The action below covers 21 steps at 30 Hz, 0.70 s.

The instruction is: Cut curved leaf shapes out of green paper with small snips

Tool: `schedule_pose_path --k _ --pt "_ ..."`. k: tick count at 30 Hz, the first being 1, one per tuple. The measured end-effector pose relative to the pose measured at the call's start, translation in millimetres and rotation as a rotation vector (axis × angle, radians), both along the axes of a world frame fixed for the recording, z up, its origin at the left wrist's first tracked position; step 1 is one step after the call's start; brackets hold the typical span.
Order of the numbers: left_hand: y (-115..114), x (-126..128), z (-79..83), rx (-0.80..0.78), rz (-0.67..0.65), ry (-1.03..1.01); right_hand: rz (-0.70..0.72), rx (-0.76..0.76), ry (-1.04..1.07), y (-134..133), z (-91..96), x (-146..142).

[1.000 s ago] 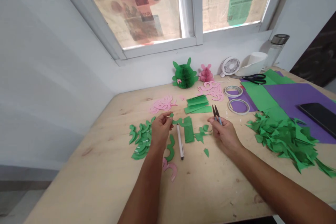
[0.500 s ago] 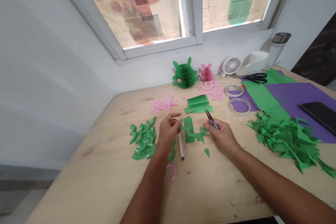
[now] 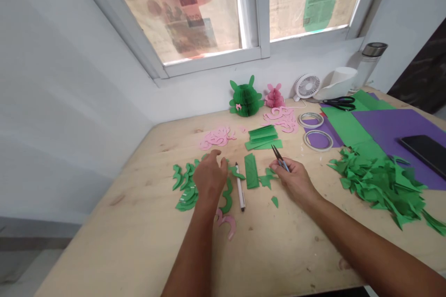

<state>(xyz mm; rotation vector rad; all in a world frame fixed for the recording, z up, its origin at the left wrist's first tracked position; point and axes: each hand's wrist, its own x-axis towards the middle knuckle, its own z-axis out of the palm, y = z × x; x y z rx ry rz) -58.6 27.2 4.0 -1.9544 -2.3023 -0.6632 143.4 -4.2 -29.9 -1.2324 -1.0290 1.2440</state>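
Observation:
My left hand (image 3: 210, 177) hovers with fingers apart over a group of curved green paper cutouts (image 3: 184, 190), holding nothing visible. Just right of it lie a white marker pen (image 3: 239, 188) and a small curved green scrap (image 3: 237, 172). My right hand (image 3: 291, 178) pinches small snips with blue handles (image 3: 279, 158), their dark blades pointing up and left. Those blades are close to a green paper strip (image 3: 251, 171) and some jagged green scraps (image 3: 265, 180), apparently not touching them. A curved pink cutout (image 3: 226, 222) lies below the pen.
A folded green paper stack (image 3: 261, 138) and pink cutouts (image 3: 218, 138) lie beyond my hands. Green and pink honeycomb paper figures (image 3: 245, 98) stand at the wall. On the right are black scissors (image 3: 336, 103), tape rolls (image 3: 316, 140), a phone (image 3: 423, 151) and a pile of green scraps (image 3: 379, 185).
My left hand has moved down and left and its fingers have spread, with no green piece between them. My right hand has stayed nearly still since the half-second frame.

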Motion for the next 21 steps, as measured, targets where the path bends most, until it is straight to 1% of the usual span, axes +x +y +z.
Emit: schedule_pose_path --k 2,3,6,7,11,16,18,21 --pt "-2.8 8.8 -3.4 0.079 -0.099 -0.001 0.000 -0.011 0.008 0.0 -0.1 -0.2" --pt "-4.6 14.3 -5.2 0.094 -0.185 -0.005 0.000 -0.015 0.011 -0.1 0.0 -0.3" --pt "-11.4 31.3 -8.7 0.035 -0.445 0.030 -0.004 -0.011 0.015 0.3 0.1 0.0" --pt "-13.9 36.0 -8.9 0.011 -0.504 0.056 -0.003 -0.007 0.014 0.5 -0.1 0.2" --pt "-21.7 46.1 -6.0 -0.049 -0.560 0.188 0.002 -0.002 0.011 1.1 -1.3 1.2" --pt "-25.1 45.1 -3.5 -0.105 -0.610 0.297 0.002 0.005 -0.004 0.8 -2.1 0.7" --pt "-24.4 44.1 -4.5 -0.099 -0.604 0.308 0.001 0.008 -0.005 1.1 -2.5 0.3" --pt "-21.8 43.5 -6.8 -0.049 -0.546 0.288 0.000 0.006 0.000 1.9 -4.0 0.3"
